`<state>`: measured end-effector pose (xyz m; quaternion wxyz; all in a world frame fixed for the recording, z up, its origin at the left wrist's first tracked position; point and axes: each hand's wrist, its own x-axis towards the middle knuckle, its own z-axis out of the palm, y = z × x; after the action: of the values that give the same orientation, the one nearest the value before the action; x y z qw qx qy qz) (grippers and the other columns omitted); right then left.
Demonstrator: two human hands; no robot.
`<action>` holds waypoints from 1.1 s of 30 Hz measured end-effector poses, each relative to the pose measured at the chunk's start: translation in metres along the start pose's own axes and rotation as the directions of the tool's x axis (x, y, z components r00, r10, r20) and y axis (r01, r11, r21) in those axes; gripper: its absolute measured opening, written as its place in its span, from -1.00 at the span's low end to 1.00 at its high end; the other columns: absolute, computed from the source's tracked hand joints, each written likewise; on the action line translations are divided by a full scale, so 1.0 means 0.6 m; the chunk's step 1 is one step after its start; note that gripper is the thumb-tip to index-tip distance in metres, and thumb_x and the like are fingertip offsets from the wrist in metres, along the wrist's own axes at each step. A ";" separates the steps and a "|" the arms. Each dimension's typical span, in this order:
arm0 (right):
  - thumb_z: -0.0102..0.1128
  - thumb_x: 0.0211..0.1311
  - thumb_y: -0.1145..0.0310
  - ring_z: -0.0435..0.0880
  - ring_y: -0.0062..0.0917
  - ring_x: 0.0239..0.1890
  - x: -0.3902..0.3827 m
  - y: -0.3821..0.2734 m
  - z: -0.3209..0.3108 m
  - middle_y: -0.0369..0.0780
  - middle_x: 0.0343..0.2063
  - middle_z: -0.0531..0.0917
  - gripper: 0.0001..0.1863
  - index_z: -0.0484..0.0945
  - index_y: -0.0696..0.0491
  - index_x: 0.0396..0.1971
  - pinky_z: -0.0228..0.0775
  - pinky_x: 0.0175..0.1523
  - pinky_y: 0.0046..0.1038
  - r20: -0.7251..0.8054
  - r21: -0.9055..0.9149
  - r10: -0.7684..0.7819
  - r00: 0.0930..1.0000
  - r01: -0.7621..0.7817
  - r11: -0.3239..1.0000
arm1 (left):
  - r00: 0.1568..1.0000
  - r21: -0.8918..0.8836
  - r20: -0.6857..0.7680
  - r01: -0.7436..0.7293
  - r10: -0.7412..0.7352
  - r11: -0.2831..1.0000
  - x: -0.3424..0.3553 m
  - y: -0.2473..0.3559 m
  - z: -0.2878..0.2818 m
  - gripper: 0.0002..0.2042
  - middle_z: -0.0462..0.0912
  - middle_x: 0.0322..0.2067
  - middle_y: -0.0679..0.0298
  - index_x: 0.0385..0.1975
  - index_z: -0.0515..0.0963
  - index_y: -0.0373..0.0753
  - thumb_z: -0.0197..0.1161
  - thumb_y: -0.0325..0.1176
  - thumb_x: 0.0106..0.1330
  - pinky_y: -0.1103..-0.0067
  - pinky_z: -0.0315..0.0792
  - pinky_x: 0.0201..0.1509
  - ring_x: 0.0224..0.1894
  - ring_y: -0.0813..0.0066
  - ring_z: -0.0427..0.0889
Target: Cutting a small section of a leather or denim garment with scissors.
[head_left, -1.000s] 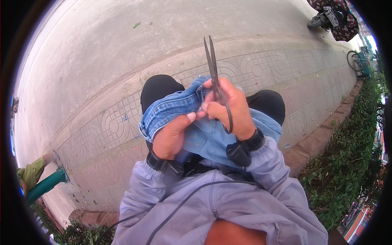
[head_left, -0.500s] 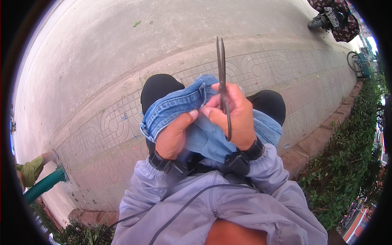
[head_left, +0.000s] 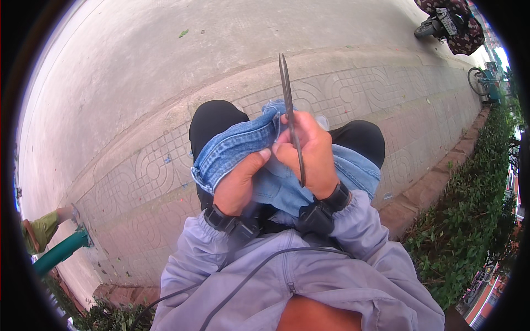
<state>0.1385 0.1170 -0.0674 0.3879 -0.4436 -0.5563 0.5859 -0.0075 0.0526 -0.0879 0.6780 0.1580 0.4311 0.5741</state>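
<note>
A piece of blue denim clothing [head_left: 234,139] lies bunched across my lap, its thick stitched edge turned up over my left knee. My left hand [head_left: 237,185] grips that edge from below, thumb pressed on top. My right hand [head_left: 312,157] is closed, with a pair of dark metal scissors [head_left: 286,91] held in it, blades up and nearly together. Its thumb and forefinger pinch close to the denim's upper edge beside my left thumb. What lies between those fingertips is too small to make out. Paler denim [head_left: 353,168] spreads under my right hand over the other thigh.
Patterned paving [head_left: 160,171] lies under me, with a concrete road [head_left: 127,71] beyond. A hedge [head_left: 464,237] with a brick border runs along the right. A motorcycle [head_left: 441,25] and a bicycle [head_left: 480,81] stand far right. At left are a green pole [head_left: 63,252] and another person's leg [head_left: 41,231].
My right hand has shifted slightly left and turned, so the scissors now tilt leftward and look narrower. My left hand still holds the denim in nearly the same place.
</note>
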 end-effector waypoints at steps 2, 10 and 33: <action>0.27 0.07 0.59 0.52 -0.75 -0.41 0.000 0.001 -0.002 -0.30 -0.43 0.60 -0.53 0.44 0.21 0.04 0.38 -0.31 -0.64 0.000 0.046 0.029 1.000 -0.029 0.998 | 1.000 0.001 -0.007 0.014 -0.014 1.000 0.000 0.000 0.002 -0.73 0.67 -0.08 0.25 0.04 0.57 -0.34 0.20 -0.45 0.38 0.54 0.49 0.08 -0.05 0.45 0.64; 0.22 0.06 0.62 0.53 -0.75 -0.42 0.000 -0.001 -0.010 -0.32 -0.43 0.59 -0.51 0.42 0.23 0.07 0.38 -0.32 -0.67 0.051 0.199 0.096 0.994 -0.105 0.974 | 0.999 -0.087 -0.029 0.024 -0.027 0.996 -0.002 0.008 0.007 -0.62 0.64 0.03 0.14 0.12 0.51 -0.42 0.24 -0.54 0.29 0.42 0.41 0.26 0.06 0.31 0.62; 0.31 0.20 0.01 0.49 -0.70 -0.54 -0.040 -0.011 -0.141 -0.25 -0.48 0.58 -0.40 0.47 0.21 0.01 0.31 -0.39 -0.65 0.682 0.123 0.247 0.688 -0.442 0.889 | 0.995 -0.229 0.046 -0.076 0.089 0.970 0.007 0.016 -0.014 -0.78 0.68 -0.07 -0.09 -0.10 0.60 -0.49 0.17 -0.47 0.39 0.27 0.44 0.27 0.06 0.13 0.64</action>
<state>0.2260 0.1205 -0.0578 0.1104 -0.2508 -0.4733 0.8372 -0.0200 0.0569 -0.0877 0.6789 0.1133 0.3366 0.6426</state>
